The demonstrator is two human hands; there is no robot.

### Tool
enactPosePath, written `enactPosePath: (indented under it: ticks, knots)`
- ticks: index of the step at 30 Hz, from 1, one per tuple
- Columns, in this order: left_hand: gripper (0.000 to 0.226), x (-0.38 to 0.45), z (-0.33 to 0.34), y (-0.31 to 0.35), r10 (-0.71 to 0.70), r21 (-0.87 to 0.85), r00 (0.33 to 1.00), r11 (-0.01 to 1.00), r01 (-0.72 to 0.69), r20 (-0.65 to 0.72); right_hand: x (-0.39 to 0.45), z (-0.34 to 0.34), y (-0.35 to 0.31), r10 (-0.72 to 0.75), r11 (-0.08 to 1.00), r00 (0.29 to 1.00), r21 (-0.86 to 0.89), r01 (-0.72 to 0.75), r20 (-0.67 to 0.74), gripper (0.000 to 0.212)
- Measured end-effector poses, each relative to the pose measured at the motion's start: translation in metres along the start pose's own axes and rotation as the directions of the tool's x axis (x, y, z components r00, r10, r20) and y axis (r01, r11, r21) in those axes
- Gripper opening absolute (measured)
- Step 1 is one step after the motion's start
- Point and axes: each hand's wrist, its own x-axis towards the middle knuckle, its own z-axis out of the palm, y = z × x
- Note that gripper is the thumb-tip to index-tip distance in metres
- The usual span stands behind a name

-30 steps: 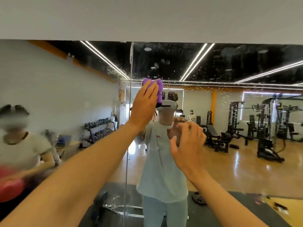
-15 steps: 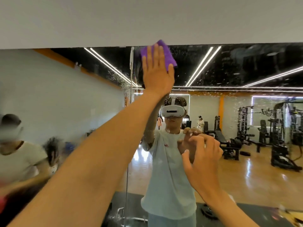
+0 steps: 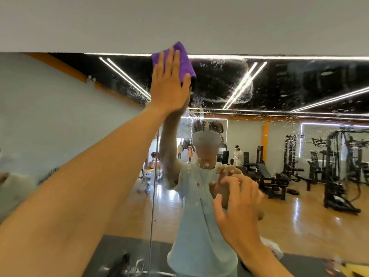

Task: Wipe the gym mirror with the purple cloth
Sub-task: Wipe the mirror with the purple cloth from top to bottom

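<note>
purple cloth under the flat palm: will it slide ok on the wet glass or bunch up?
Probably soft and floppy: the purple cloth lies folded under the flat left hand. It likely glides, since droplets cover the mirror. A corner pokes past the fingers and may flap or bunch.

Cloth [image 3: 182,62] solid purple, no pattern. Wall [image 3: 179,21] above mirror [image 3: 279,92] plain off-white; mirror speckled with white droplets and smears, reflecting black ceiling [image 3: 329,76] with white light strips [image 3: 241,84], orange trim [image 3: 265,140], honey-tan wood floor [image 3: 299,216], black machines [image 3: 335,172]. Reflected shirt [image 3: 197,216] pale mint with small red mark; headset [image 3: 207,139] white.
</note>
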Motion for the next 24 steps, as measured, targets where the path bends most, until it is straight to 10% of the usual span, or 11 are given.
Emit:
enactPosePath:
  ticks: [13, 19, 24]
  knots:
    - [0.060, -0.129, 0.037, 0.020, 0.221, -0.242, 0.975, 0.945, -0.221, -0.028, 0.117, -0.004, -0.045, -0.204, 0.975, 0.976, 0.070, 0.210, -0.079, 0.051]
    - [0.060, -0.135, 0.021, 0.009, 0.135, -0.547, 0.990, 0.827, -0.129, -0.030, 0.154, 0.025, -0.068, -0.332, 0.933, 0.936, -0.107, 0.344, 0.120, 0.059]
    - [0.077, -0.134, 0.023, -0.002, 0.099, -0.393, 0.994, 0.913, -0.110, -0.049, 0.143, 0.056, -0.092, -0.394, 0.912, 0.916, -0.093, 0.400, 0.077, 0.059]
